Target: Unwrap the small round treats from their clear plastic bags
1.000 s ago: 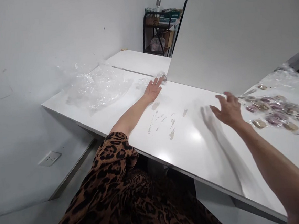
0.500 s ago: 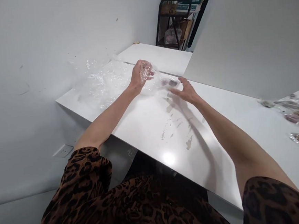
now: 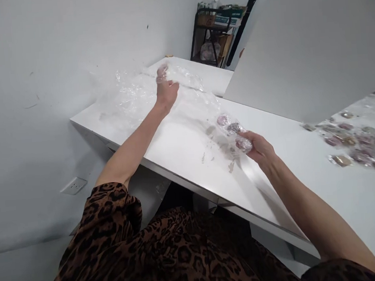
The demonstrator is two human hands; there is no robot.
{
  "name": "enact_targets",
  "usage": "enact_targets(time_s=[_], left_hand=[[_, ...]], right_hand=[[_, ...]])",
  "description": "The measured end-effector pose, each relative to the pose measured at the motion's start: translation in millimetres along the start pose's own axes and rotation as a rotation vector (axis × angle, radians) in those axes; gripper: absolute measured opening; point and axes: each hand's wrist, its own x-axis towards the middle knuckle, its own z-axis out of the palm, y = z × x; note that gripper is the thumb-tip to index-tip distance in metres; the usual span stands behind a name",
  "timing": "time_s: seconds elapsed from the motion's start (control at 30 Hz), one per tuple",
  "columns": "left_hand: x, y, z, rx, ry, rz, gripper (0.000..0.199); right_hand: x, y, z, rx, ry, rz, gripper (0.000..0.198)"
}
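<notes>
Wrapped pieces had moved nearer the front edge of the worktop, bare space rightward; the right hand grasped them, the left hand clear film. They looked pink and grey.

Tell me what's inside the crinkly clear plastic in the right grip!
Inside the clear plastic, I see pinkish pieces and a dark grey one. Anything the right grip covers is hidden, and shine blurs the details.

The left hand, between eleven and twelve o'clock, touches clear plastic film, while the right hand, at three o'clock, pinches plastic-wrapped pink and grey pieces over the white table, with more wrapped pieces farther out at three and a dark shelf at one.
</notes>
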Motion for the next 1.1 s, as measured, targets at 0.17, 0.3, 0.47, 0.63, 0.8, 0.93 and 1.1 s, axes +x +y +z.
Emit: enact_targets(time_s=[0.17, 0.3, 0.47, 0.63, 0.8, 0.93, 1.1], left_hand=[[-110.8, 2.5, 41.7, -0.018, -0.006, -0.049, 0.030], [-187.2, 6.0, 95.7, -0.168, -0.428, -0.329, 0.038], [-200.9, 10.2, 147.9, -0.177, -0.500, -0.596, 0.039], [-182.6, 22.7, 150.0, -0.367, -0.476, -0.676, 0.019], [-167.4, 44.2, 131.7, -0.604, -0.567, -0.752, 0.014], [-156.8, 61.3, 127.4, -0.625, -0.606, -0.713, 0.016], [-148.6, 78.9, 127.8, -0.545, -0.668, -0.567, 0.023]], right_hand=[[-59.8, 34.6, -29.3, 0.145, 0.262, -0.115, 0.036], [-91.3, 61.6, -26.6, 0.116, 0.300, -0.279, 0.043], [-107.5, 77.8, -25.9, -0.021, 0.242, -0.461, 0.040], [-107.9, 69.0, -38.7, 0.111, 0.226, -0.255, 0.054], [-102.9, 51.9, -57.6, 0.100, 0.320, -0.279, 0.057], [-95.2, 42.8, -65.1, 0.021, 0.277, -0.288, 0.051], [-82.8, 40.0, -59.7, 0.023, 0.214, -0.221, 0.055]])
